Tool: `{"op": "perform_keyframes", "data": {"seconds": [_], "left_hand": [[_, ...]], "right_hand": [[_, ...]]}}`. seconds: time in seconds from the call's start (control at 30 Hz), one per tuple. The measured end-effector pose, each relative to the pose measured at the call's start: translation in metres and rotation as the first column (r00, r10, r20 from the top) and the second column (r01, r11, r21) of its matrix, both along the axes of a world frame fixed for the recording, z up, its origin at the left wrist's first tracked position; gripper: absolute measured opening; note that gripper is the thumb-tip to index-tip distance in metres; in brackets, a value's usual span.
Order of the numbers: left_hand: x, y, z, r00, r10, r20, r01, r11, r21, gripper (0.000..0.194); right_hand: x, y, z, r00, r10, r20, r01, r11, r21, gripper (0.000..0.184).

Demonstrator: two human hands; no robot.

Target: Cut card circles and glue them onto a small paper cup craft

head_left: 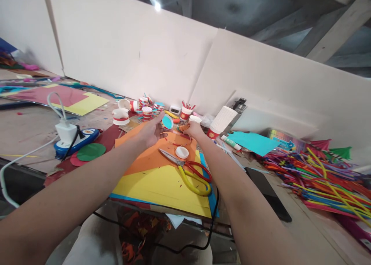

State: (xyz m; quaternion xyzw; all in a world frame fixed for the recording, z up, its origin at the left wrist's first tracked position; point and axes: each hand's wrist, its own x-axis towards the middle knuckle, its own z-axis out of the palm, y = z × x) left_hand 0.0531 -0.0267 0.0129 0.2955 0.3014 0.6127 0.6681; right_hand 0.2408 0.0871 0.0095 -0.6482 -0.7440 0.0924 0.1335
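My left hand point(151, 132) is closed around a short white paper-cup piece point(167, 122) with a blue disc inside its rim. To its right, the fingers of my right hand point(193, 129) are bent together beside a small orange-brown piece point(182, 128); what they hold is too small to make out. Just behind that hand is a white paper cup point(195, 119). Below the hands, a white ring-shaped cup piece point(182, 152) rests on orange paper point(153, 156). Scissors point(188, 170) with one red and one yellow handle lie partly across yellow paper point(156, 185).
Decorated cups point(147, 112) stand at the back, near a cup of red strips point(186, 112). Stacked paper cups point(223, 120) lean right of them. A power strip point(75, 139) lies left; a black phone point(268, 193) and colourful pipe cleaners point(321, 176) lie right. A white panel point(139, 44) rises behind.
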Motion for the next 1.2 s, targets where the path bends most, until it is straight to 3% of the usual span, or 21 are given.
{"op": "perform_keyframes", "data": {"seconds": [0.27, 0.47, 0.53, 0.63, 0.67, 0.73, 0.9, 1.07, 1.2], "left_hand": [[-0.001, 0.000, 0.000, 1.000, -0.004, -0.027, 0.004, 1.000, -0.003, 0.035], [-0.003, 0.004, -0.005, 0.999, -0.031, -0.011, 0.031, 1.000, 0.005, 0.032], [-0.003, 0.004, -0.006, 0.999, -0.039, 0.000, 0.039, 0.999, 0.017, 0.031], [-0.003, 0.004, -0.007, 0.998, -0.060, 0.022, 0.059, 0.997, 0.044, 0.031], [-0.004, 0.003, -0.006, 0.998, -0.065, 0.021, 0.064, 0.997, 0.045, 0.031], [-0.004, 0.003, -0.006, 0.998, -0.067, 0.006, 0.067, 0.997, 0.034, 0.033], [-0.003, 0.000, -0.003, 0.996, -0.080, -0.026, 0.081, 0.997, 0.018, 0.032], [-0.004, 0.001, -0.005, 0.997, -0.055, -0.057, 0.056, 0.998, 0.002, 0.032], [-0.006, 0.004, -0.008, 0.997, -0.049, -0.054, 0.050, 0.998, 0.023, 0.031]], "right_hand": [[0.012, 0.004, -0.004, 0.944, 0.091, -0.317, -0.062, 0.993, 0.100, 0.040], [0.015, -0.008, -0.002, 0.771, 0.182, -0.610, -0.178, 0.982, 0.068, 0.043], [0.019, -0.019, 0.000, 0.639, 0.214, -0.739, -0.294, 0.956, 0.022, 0.040], [0.028, -0.038, 0.005, 0.258, 0.159, -0.953, -0.548, 0.837, -0.009, 0.044], [0.031, -0.044, 0.006, 0.168, 0.125, -0.978, -0.600, 0.800, -0.001, 0.046], [0.036, -0.054, 0.010, 0.084, 0.086, -0.993, -0.652, 0.758, 0.010, 0.048], [0.042, -0.077, 0.017, 0.070, 0.097, -0.993, -0.672, 0.740, 0.025, 0.048], [0.050, -0.093, 0.025, 0.069, 0.088, -0.994, -0.569, 0.822, 0.033, 0.033], [0.073, -0.096, 0.039, -0.054, 0.048, -0.997, -0.452, 0.890, 0.067, 0.024]]}}
